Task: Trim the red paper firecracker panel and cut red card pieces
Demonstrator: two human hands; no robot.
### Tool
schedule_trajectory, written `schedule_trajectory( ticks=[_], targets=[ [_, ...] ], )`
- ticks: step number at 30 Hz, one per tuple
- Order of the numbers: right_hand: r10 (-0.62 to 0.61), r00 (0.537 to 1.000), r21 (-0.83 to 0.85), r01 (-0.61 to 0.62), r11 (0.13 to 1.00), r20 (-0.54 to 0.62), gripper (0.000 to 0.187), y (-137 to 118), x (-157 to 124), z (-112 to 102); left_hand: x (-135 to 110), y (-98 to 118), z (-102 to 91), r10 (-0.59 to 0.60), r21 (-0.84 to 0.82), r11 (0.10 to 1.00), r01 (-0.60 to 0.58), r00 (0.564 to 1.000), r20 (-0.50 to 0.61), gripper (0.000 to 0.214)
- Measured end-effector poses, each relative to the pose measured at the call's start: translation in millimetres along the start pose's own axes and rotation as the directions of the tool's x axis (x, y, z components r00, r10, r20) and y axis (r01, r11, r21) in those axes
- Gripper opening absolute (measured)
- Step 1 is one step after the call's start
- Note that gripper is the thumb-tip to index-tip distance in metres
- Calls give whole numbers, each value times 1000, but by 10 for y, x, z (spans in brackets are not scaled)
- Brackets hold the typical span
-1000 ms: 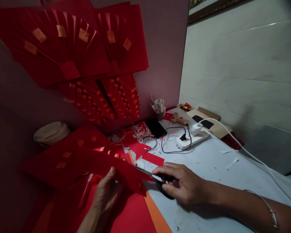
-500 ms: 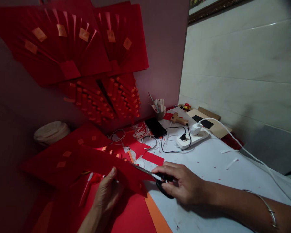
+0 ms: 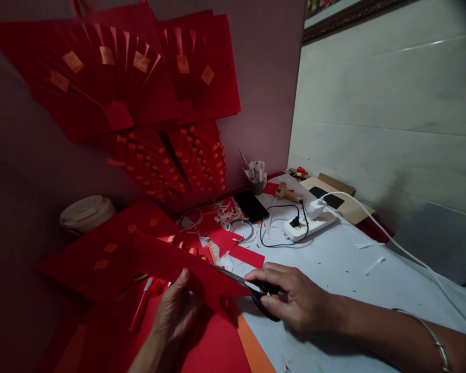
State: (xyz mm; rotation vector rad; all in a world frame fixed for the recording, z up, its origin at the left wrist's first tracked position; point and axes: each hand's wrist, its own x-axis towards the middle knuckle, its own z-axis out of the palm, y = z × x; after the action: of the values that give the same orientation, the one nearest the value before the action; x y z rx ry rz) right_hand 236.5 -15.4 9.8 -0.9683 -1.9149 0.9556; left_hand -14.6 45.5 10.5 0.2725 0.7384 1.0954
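My left hand (image 3: 177, 305) grips a long sheet of red paper (image 3: 171, 264), thumb on top and fingers underneath. My right hand (image 3: 295, 295) is closed round the black handles of a pair of scissors (image 3: 233, 274). The scissors' blades lie at the far edge of the red sheet, pointing left; whether paper is between them I cannot tell. Beneath my left hand lie more red sheets (image 3: 213, 342) and an orange sheet (image 3: 252, 342). A red-and-white stick-like object (image 3: 140, 311) lies left of that hand.
Red paper decorations (image 3: 140, 103) hang on the wall ahead. Behind the scissors are red scraps (image 3: 244, 256), white paper shreds (image 3: 227, 213), a phone (image 3: 251, 206), a cup of pens (image 3: 257, 184), a glue gun (image 3: 288, 193) and a white power strip (image 3: 310, 225) with cables.
The view has shifted slightly, so everything sits a little farther right and lower. Both hands keep their hold on the red paper and the scissors.
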Motion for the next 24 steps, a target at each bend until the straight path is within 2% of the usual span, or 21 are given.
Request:
schedule_trajectory(
  ticks=[13,24],
  targets=[
    [-5,1000,-15,5,1000,-8,40,12,2,24,-7,-15,95,39,2,999,-39,990,-134,38],
    [-10,1000,-19,9,1000,-26,40,27,0,48,1,-19,57,30,-14,999,-32,997,-77,36]
  ],
)
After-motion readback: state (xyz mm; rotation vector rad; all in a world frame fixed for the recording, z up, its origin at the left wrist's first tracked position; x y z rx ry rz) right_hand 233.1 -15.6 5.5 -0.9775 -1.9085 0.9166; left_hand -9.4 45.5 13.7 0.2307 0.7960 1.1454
